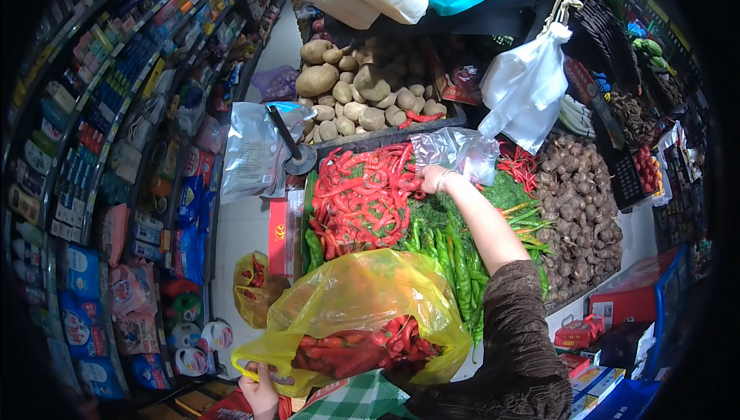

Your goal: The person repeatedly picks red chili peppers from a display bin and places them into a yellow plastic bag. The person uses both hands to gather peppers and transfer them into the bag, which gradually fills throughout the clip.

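Note:
My left hand point(260, 388) grips the rim of a yellow plastic bag point(358, 281) at the bottom left. The bag lies wide open in front of me with many red chili peppers point(370, 350) inside. My right hand point(432, 179) reaches to the right edge of a heap of red chili peppers point(361, 194), touching peppers there, beside a clear plastic bag point(457, 153). Its fingertips are partly hidden, so I cannot tell whether they hold a pepper. Long green peppers point(457, 258) lie below my right forearm.
Potatoes point(358, 90) fill a crate behind the chilies. Brown taro-like tubers point(578, 217) are heaped at right. White plastic bags point(523, 85) hang above. A smaller yellow bag point(254, 287) with red peppers stands on the floor at left, near packed shelves point(115, 148). Boxes point(601, 382) stand lower right.

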### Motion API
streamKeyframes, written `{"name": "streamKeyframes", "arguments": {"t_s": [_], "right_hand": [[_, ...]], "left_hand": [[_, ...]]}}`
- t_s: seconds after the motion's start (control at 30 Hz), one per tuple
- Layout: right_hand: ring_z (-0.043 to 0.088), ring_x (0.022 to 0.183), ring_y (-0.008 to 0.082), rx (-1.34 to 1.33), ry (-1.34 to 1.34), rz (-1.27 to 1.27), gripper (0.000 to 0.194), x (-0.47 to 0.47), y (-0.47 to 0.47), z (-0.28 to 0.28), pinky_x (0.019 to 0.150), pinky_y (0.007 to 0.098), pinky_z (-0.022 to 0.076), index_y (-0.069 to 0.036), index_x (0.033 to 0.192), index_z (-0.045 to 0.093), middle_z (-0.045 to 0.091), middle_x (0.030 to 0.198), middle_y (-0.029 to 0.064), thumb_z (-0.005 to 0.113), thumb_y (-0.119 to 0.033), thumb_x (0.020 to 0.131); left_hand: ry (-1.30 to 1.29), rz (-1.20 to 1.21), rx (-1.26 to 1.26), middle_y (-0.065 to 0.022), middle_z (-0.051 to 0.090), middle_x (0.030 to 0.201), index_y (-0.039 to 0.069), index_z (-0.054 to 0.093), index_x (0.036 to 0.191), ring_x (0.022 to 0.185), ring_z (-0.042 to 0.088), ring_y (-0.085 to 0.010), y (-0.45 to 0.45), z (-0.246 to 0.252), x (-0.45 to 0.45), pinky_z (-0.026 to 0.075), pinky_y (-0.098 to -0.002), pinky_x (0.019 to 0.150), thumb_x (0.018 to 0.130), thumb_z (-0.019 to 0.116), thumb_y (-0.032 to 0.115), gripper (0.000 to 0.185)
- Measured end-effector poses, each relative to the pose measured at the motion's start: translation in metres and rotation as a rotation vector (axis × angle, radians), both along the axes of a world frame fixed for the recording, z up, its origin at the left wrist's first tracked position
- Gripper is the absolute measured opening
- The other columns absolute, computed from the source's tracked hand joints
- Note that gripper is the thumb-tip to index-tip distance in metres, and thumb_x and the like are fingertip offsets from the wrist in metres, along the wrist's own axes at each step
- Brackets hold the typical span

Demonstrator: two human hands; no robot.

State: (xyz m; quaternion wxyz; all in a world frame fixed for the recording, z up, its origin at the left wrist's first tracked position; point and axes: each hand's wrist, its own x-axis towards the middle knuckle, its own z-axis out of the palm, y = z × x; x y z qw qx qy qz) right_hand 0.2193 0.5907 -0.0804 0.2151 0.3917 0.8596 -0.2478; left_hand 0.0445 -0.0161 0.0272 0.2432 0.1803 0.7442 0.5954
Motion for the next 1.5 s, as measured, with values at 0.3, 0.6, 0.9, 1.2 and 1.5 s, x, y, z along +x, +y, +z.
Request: {"name": "streamKeyframes", "arguments": {"t_s": [0.3, 0.6, 0.9, 1.2, 1.5], "right_hand": [[0.065, 0.101, 0.0441, 0.369, 0.675, -1.119, 0.044, 0.017, 0.02, -0.033, 0.09, 0.0441, 0.0516, 0.013, 0.115, 0.052, 0.065, 0.106, 0.0309, 0.063, -0.008, 0.078], [0.067, 0.061, 0.0167, 0.09, 0.51, -0.804, 0.041, 0.037, 0.04, -0.027, 0.064, 0.0335, 0.0542, -0.007, 0.095, 0.075, 0.071, 0.071, 0.0088, 0.07, -0.046, 0.085], [0.044, 0.131, 0.0354, 0.785, 0.346, -0.4, 0.06, -0.065, 0.078, -0.009, 0.112, 0.0449, 0.0336, 0.001, 0.124, 0.06, 0.053, 0.138, 0.0186, 0.069, -0.044, 0.085], [0.04, 0.14, 0.0322, 0.385, 0.036, -0.554, 0.083, -0.093, 0.103, 0.011, 0.113, 0.0476, 0.0306, -0.004, 0.14, 0.051, 0.047, 0.147, 0.0154, 0.061, -0.064, 0.085], [0.041, 0.138, 0.032, 0.427, 0.044, -0.689, 0.054, -0.1, 0.108, -0.002, 0.113, 0.0499, 0.0261, -0.011, 0.132, 0.062, 0.052, 0.143, 0.0136, 0.061, -0.044, 0.089]], "left_hand": [[0.25, -0.155, -0.441, -0.0106, 0.065, 0.098, -0.004, 0.053, 0.126, 0.078, 0.062, -0.0201, 0.006, 0.023, -0.001, 0.054, -0.0305, 0.067, 0.097, 0.061, 0.009, 0.033], [0.145, -0.112, -0.354, -0.0084, 0.065, 0.094, -0.002, 0.062, 0.112, 0.069, 0.061, -0.0163, -0.006, -0.017, -0.003, 0.051, -0.0279, 0.061, 0.099, 0.057, 0.009, 0.017], [0.262, -0.024, -0.382, -0.0098, 0.063, 0.084, 0.003, 0.067, 0.101, 0.064, 0.059, -0.0209, -0.023, -0.028, 0.011, 0.051, -0.0335, 0.061, 0.092, 0.064, 0.003, 0.009], [1.219, -0.337, -0.699, -0.0095, 0.068, 0.084, 0.01, 0.071, 0.113, 0.066, 0.063, -0.0284, -0.076, -0.086, -0.005, 0.052, -0.039, 0.059, 0.092, 0.068, 0.017, 0.023], [0.989, -0.576, -0.635, -0.0083, 0.071, 0.078, 0.003, 0.07, 0.107, 0.061, 0.065, -0.0213, -0.094, -0.098, -0.028, 0.051, -0.0367, 0.057, 0.093, 0.068, 0.021, 0.023]]}}
